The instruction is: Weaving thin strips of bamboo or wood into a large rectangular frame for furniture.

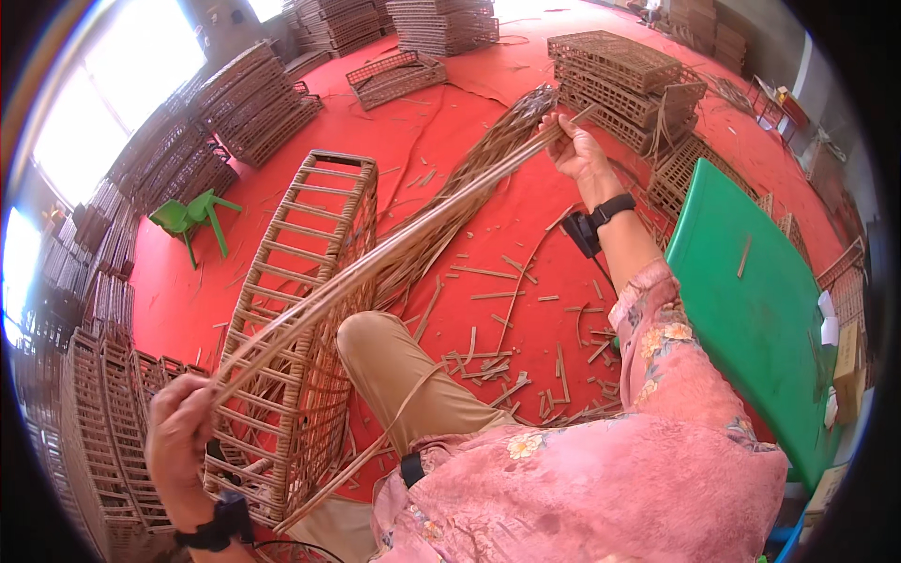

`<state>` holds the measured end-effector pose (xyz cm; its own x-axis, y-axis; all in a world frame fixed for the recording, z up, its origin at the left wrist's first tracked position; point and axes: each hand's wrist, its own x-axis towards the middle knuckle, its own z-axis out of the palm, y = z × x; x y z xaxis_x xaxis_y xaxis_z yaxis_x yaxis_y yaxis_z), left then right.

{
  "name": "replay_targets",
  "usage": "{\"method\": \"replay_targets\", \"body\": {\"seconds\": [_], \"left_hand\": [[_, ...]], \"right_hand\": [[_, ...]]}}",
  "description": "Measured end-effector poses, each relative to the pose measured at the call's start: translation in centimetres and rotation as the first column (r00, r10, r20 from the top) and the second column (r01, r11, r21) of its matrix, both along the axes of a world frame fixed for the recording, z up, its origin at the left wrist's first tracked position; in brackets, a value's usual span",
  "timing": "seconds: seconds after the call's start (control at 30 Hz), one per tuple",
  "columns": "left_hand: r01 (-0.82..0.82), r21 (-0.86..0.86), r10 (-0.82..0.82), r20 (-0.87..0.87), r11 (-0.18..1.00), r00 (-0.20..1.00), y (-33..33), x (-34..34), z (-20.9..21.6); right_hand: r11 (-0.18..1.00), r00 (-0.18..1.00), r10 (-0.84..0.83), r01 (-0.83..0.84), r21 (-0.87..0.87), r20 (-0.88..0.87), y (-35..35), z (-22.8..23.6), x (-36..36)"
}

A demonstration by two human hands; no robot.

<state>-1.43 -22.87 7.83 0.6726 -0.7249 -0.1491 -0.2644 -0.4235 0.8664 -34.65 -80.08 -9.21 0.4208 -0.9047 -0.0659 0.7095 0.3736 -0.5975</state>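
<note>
The left hand [178,427] and right hand [574,150] both grip a thin sheaf of brown strips [375,260], drawn out slantwise over the woven frame [300,375]; I'd call it straightening or sorting, and the next move calls for even tension, ends clear of the frame's rim. The red floor [507,225] offers room ahead; the green table [751,310] hems the right arm.

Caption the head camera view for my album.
Left hand and right hand hold brown strips above a woven frame on red flooring.
</note>
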Motion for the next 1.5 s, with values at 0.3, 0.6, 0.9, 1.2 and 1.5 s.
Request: {"method": "replay_targets", "body": {"seconds": [0.3,0.6,0.9,1.2,1.5], "left_hand": [[0.218,-0.658,-0.188,0.116,0.721,0.975,30.9,6.7,-0.1],[-0.184,-0.971,-0.100,-0.200,0.151,0.975,44.7,-2.6,-20.5],[-0.450,-0.870,0.140,-0.480,-0.200,0.866,47.4,-7.5,-29.4],[-0.772,-0.597,0.944,-0.330,-0.219,-0.012,50.2,-11.6,-22.0],[-0.569,-0.557,0.778,0.265,0.605,0.569,22.4,-9.7,-11.4]], "right_hand": [[0.924,0.854,0.382,-0.353,-0.144,0.353,17.4,8.4,15.3],[0.622,0.603,0.779,-0.778,-0.092,0.170,43.7,8.4,26.1],[0.377,0.374,0.924,-0.926,0.018,-0.085,59.3,5.0,27.3],[0.383,0.458,0.846,-0.878,-0.287,-0.272,62.9,4.7,27.5],[0.383,0.450,0.855,-0.883,-0.270,-0.258,63.2,5.3,26.3]]}}
